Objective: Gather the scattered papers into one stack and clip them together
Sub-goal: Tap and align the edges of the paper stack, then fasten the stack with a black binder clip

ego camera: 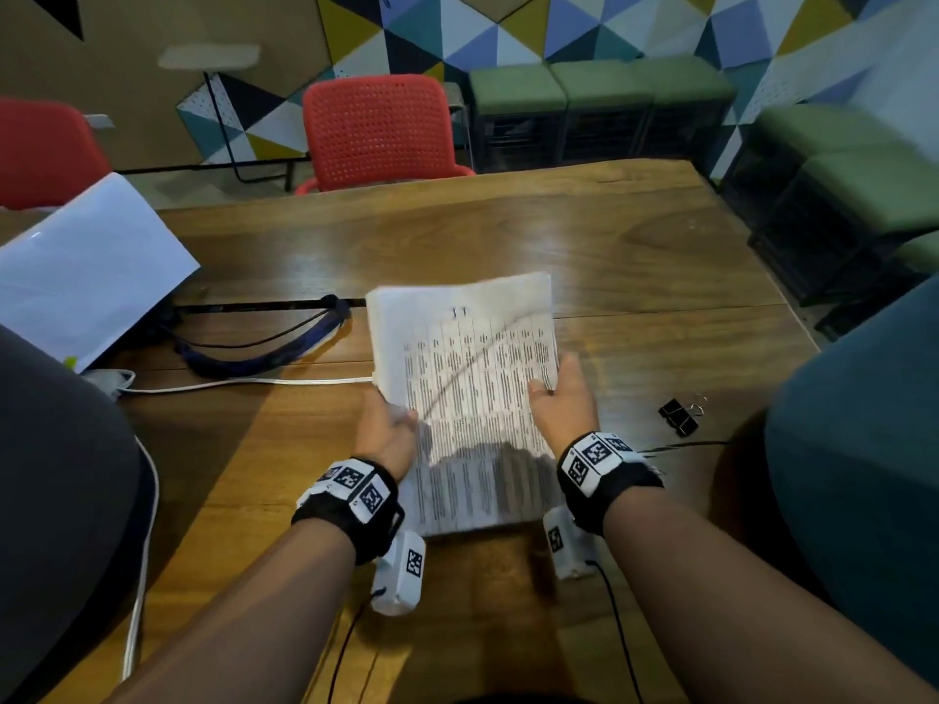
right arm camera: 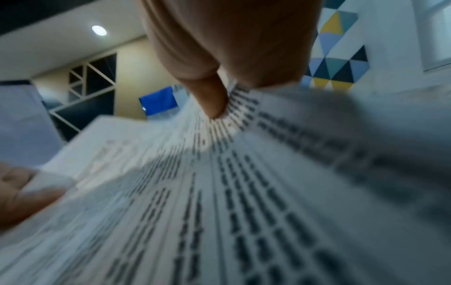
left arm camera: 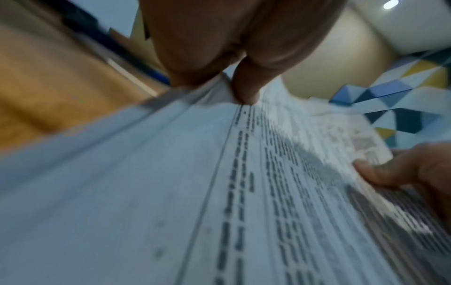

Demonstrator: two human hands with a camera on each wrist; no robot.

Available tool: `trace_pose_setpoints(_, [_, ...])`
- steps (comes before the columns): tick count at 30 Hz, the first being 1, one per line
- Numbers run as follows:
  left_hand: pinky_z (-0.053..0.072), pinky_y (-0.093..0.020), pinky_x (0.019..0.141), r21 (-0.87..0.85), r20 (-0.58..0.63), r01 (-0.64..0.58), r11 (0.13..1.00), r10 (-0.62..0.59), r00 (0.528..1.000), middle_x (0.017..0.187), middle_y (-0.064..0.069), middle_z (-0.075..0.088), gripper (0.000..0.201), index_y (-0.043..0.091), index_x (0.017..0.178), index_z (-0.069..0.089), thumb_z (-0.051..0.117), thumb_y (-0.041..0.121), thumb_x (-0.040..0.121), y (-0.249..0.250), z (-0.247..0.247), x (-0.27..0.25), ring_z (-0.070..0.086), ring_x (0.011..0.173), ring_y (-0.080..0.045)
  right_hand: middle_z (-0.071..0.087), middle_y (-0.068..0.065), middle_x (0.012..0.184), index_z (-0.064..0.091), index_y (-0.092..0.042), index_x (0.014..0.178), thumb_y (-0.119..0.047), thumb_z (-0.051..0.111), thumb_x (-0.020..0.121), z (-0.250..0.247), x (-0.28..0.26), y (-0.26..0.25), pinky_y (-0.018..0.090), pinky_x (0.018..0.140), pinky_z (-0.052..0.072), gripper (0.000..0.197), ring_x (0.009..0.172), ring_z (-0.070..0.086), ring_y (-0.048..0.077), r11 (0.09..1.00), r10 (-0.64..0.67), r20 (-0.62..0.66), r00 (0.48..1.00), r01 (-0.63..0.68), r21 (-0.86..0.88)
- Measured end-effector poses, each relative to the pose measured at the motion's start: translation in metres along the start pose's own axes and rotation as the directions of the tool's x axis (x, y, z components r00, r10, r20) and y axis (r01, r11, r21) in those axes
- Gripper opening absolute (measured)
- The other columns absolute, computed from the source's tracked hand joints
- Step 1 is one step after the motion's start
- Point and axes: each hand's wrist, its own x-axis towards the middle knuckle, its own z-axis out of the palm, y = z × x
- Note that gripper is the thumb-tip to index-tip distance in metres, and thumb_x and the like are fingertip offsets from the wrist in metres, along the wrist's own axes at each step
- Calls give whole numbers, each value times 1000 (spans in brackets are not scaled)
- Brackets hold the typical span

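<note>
From the head view, both hands hold one stack of printed papers [ego camera: 465,393] above the wooden worktop [ego camera: 635,256], the sheets tilted with their far edge raised. The left hand [ego camera: 384,430] grips the stack's left edge, thumb on the top sheet; the right hand [ego camera: 564,398] grips the right edge the same way. Two black binder clips [ego camera: 680,415] lie on the worktop to the right of the right hand, apart from the papers. A white cable [ego camera: 244,382] runs across the worktop to the left, near a dark strap [ego camera: 264,355] and a blank white sheet [ego camera: 86,266] propped at the left edge. A red chair [ego camera: 378,132] stands behind the worktop.

In the left wrist view, the left thumb presses down on the printed top sheet [left arm camera: 244,192], pinching the stack against the fingers beneath, which are hidden. The right hand's fingers [left arm camera: 380,173] pinch the opposite edge.

In the right wrist view, the right thumb presses onto the printed rows of the papers [right arm camera: 231,192], pinching them; the fingers below are hidden. The left hand [right arm camera: 22,194] shows blurred at the far edge.
</note>
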Motion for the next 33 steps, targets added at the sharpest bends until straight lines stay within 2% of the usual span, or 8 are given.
trace_pose_setpoints(5, [41, -31, 82, 391, 115, 217, 894, -282, 953, 130, -19, 51, 43, 0, 134, 34, 51, 13, 96, -35, 36, -17, 54, 114, -34, 65, 7, 94, 55, -19, 119, -7, 48, 85, -8, -8, 56, 26, 71, 46, 36, 79, 56, 27, 925, 221, 97, 970, -177, -336])
trace_pose_setpoints(9, [41, -35, 88, 549, 86, 205, 810, -299, 951, 132, -22, 49, 47, -4, 135, 32, 51, 10, 95, -50, 56, -24, 53, 111, -33, 63, 11, 106, 48, -17, 124, -3, 48, 87, -8, -22, 89, 27, 71, 45, 40, 80, 55, 25, 923, 268, 115, 957, -220, -316])
trace_pose_setpoints(13, [44, -39, 93, 552, 21, 234, 800, -294, 955, 133, -23, 47, 44, -3, 131, 37, 51, 7, 91, -58, 69, -20, 52, 116, -37, 33, 18, 142, 18, -10, 147, 1, 45, 89, 0, -16, 104, 39, 99, 42, 66, 122, 45, 36, 885, 312, 176, 934, -218, -411])
trace_pose_setpoints(16, [46, -38, 92, 534, -15, 281, 797, -323, 946, 141, -19, 35, 49, -1, 136, 33, 53, 6, 92, -60, 72, -17, 49, 120, -36, 26, 19, 146, 7, -10, 150, 4, 45, 86, 3, -12, 109, 39, 102, 41, 76, 130, 39, 36, 866, 353, 195, 915, -241, -437])
trace_pose_setpoints(20, [49, -29, 77, 482, -13, 210, 851, -233, 972, 142, -14, 31, 84, 21, 151, 14, 58, -5, 85, -65, 68, -12, 53, 112, -34, 28, 20, 144, 8, -10, 150, 5, 43, 86, 4, -10, 108, 37, 97, 42, 74, 126, 44, 37, 861, 353, 190, 916, -239, -449])
trace_pose_setpoints(22, [51, -27, 73, 507, 49, 90, 857, -133, 990, 131, -9, 33, 89, 38, 147, 18, 55, -8, 81, -70, 64, -9, 55, 99, -30, 30, 21, 142, 9, -8, 149, 6, 45, 85, 5, -10, 110, 36, 90, 44, 74, 121, 47, 36, 862, 343, 194, 919, -226, -454])
trace_pose_setpoints(27, [56, -30, 71, 602, 162, -17, 798, -101, 982, 127, -7, 31, 69, 37, 138, 40, 68, 7, 83, -72, 55, 3, 58, 81, -21, 46, 21, 131, 28, -1, 139, -1, 43, 89, 3, -3, 113, 33, 86, 45, 52, 114, 53, 33, 825, 306, 168, 937, -173, -538])
trace_pose_setpoints(33, [54, -30, 77, 614, 174, -9, 789, -124, 977, 127, -8, 31, 77, 40, 143, 32, 70, 11, 83, -71, 54, 10, 53, 87, -21, 55, 14, 119, 51, -6, 117, -11, 45, 91, -14, 10, 107, 36, 84, 47, 27, 105, 57, 29, 754, 224, 176, 959, -56, -655])
